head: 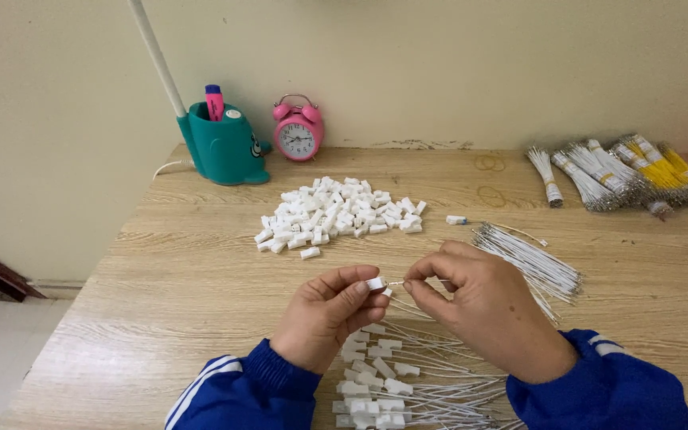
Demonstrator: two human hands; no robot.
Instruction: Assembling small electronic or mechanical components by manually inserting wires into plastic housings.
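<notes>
Over the desk, the left hand pinches a white connector while the right hand pinches a wire at its mouth; finished pieces lie at six o'clock, loose connectors at twelve, unused wires at two.

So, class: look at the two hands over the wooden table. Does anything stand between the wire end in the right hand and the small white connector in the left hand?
Nothing visible does. The left hand pinches the small white plastic connector, and the right hand holds the thin white wire tip right at its opening.
</notes>
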